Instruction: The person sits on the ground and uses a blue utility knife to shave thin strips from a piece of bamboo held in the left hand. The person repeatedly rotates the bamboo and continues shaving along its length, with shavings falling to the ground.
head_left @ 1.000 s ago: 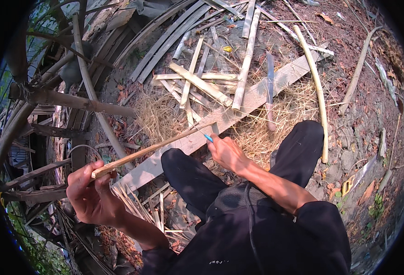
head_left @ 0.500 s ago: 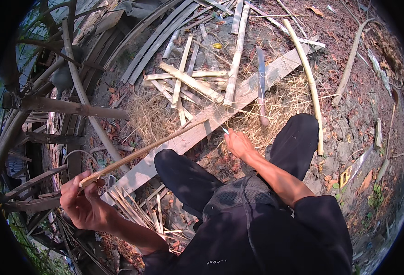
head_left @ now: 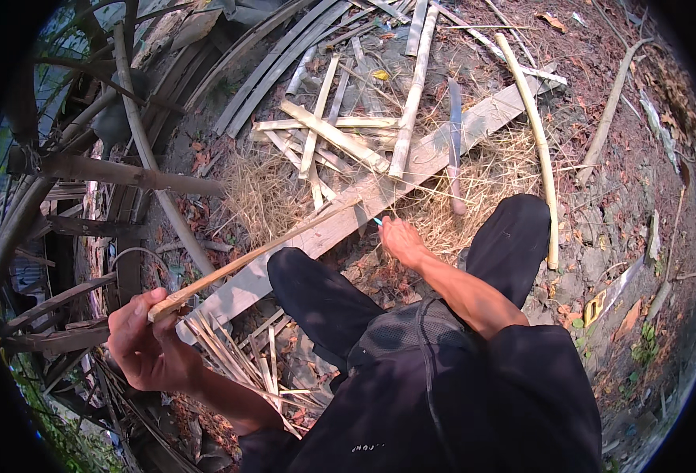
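My left hand (head_left: 147, 339), at the lower left, pinches the near end of a long, thin bamboo strip (head_left: 261, 254). The strip slants up to the right, its far end over a weathered wooden plank (head_left: 427, 162). Beside that far end is my right hand (head_left: 401, 240), its fingers closed round a small tool (head_left: 378, 221). Only a pale blue bit of the tool shows, so its kind is unclear. Across the plank, beyond my right hand, lies a long-bladed knife (head_left: 455, 142) with its brown handle toward me.
Split bamboo pieces (head_left: 340, 140) lie crossed beyond the plank, near curly shavings (head_left: 257, 193). A bamboo pole (head_left: 531, 118) and a yellow-handled saw (head_left: 596, 306) lie to the right. Thin strips (head_left: 233, 351) are heaped by my left forearm. A pole frame (head_left: 127, 177) stands at left.
My right hand has shifted slightly left along the plank. My left hand and the strip have moved a little to the right.
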{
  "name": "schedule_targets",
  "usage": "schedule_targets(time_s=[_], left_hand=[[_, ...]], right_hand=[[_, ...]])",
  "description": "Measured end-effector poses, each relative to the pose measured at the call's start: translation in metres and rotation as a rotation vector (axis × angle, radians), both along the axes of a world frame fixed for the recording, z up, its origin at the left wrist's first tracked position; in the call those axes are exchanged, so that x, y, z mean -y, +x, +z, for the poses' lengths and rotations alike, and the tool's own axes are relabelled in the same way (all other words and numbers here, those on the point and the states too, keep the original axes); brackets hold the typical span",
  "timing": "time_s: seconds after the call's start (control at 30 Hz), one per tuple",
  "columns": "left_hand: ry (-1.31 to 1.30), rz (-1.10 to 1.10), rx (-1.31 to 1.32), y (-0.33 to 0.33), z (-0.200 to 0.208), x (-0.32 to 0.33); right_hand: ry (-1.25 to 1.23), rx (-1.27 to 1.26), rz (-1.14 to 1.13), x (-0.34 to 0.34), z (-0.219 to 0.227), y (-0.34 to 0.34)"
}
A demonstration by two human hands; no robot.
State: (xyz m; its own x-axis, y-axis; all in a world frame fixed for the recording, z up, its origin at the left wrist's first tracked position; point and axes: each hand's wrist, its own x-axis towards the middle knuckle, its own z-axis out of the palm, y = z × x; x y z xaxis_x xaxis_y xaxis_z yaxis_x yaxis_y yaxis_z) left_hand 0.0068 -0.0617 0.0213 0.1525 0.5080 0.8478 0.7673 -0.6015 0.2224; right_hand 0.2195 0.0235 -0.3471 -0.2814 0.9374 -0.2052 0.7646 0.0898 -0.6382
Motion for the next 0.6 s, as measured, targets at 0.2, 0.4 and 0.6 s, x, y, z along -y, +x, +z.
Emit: schedule_targets(time_s=[0.2,0.4,0.6], left_hand=[[-0.043,0.019,0.203,-0.013,-0.006,0.003],[-0.04,0.034,0.155,-0.011,-0.01,0.007],[-0.019,0.016,0.014,0.006,0.002,0.009]], right_hand=[[-0.048,0.009,-0.181,-0.002,0.005,0.019],[-0.117,-0.258,-0.034,-0.017,0.079,-0.015],[-0.092,0.033,-0.092,-0.001,-0.056,-0.005]])
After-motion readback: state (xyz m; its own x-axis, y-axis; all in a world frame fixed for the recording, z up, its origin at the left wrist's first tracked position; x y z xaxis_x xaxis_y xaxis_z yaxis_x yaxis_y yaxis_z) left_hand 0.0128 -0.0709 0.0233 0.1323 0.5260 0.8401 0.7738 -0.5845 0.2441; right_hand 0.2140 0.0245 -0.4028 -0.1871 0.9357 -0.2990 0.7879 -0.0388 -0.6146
